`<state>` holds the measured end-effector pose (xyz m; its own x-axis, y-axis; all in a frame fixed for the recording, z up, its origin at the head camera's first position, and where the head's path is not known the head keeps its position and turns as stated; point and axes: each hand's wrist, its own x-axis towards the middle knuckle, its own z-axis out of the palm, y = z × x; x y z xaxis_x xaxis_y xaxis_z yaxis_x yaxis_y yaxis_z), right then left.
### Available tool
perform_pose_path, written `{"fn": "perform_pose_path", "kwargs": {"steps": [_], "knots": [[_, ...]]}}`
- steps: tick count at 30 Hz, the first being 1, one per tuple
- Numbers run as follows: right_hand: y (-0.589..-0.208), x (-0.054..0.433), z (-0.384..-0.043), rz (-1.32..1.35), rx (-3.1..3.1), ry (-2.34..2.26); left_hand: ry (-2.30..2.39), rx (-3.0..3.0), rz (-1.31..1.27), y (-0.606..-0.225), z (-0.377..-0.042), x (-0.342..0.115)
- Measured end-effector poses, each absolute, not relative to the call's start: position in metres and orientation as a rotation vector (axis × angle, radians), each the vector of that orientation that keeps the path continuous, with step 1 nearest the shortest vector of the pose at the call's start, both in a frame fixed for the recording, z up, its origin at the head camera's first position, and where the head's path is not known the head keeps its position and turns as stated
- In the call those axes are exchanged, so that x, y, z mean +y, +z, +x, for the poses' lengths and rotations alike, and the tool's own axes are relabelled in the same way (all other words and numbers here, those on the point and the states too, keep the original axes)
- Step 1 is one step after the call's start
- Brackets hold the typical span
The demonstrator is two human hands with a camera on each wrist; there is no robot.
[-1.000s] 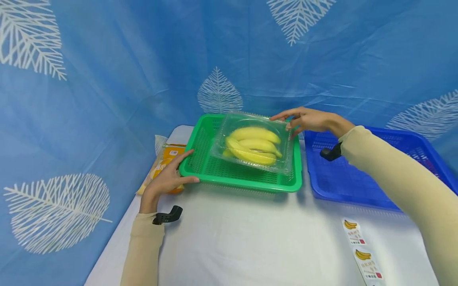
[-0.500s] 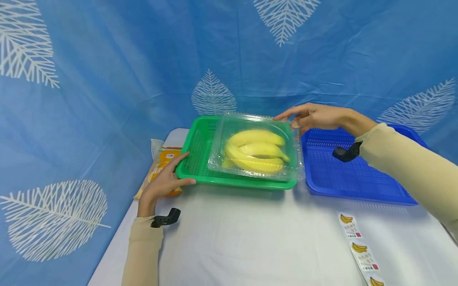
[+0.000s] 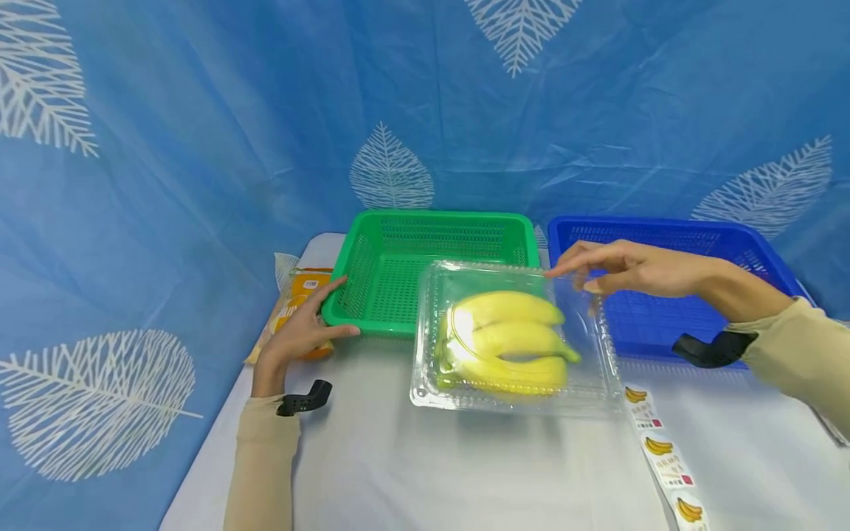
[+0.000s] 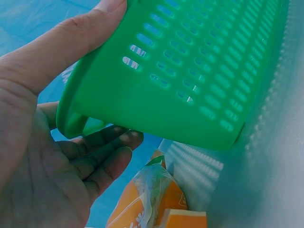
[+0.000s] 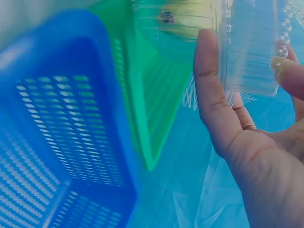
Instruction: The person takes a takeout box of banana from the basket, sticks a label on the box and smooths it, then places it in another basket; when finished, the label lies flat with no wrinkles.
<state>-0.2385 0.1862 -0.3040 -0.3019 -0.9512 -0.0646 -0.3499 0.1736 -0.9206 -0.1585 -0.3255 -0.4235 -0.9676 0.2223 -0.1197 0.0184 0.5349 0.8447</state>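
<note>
My right hand (image 3: 644,269) pinches the back right edge of a clear plastic clamshell box (image 3: 591,380). Yellow bananas (image 3: 508,339) lie inside the box, which hangs over the front right part of the green basket (image 3: 398,328) and the tablecloth. In the right wrist view, the forefinger (image 5: 207,71) runs along the box's side and the thumb is at its rim. My left hand (image 3: 299,335) grips the front left corner of the green basket. From the left wrist, its thumb (image 4: 71,45) shows against the basket wall, with curled fingers below the rim.
A blue basket (image 3: 654,328) stands right of the green one. An orange food package (image 3: 311,284) lies behind the left hand, beside the green basket. A strip of banana stickers (image 3: 667,461) lies on the white tablecloth (image 3: 465,479) at the front right. Blue curtain hangs behind.
My right hand has brought the box of bananas out from above the green basket, toward me and to the right. The left hand keeps its grip on the basket corner.
</note>
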Motion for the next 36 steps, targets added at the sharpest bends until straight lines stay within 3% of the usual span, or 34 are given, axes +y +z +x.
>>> {"fn": "perform_pose_path", "kwargs": {"steps": [15, 36], "knots": [[-0.349, 0.209, -0.165, -1.273, 1.912, -1.132, 1.402, 2.561, 0.230, -0.420, -0.160, -0.331], [-0.402, 0.199, -0.136, -1.263, 1.888, -1.213, 1.407, 2.575, 0.268, -0.421, -0.161, -0.331]]}}
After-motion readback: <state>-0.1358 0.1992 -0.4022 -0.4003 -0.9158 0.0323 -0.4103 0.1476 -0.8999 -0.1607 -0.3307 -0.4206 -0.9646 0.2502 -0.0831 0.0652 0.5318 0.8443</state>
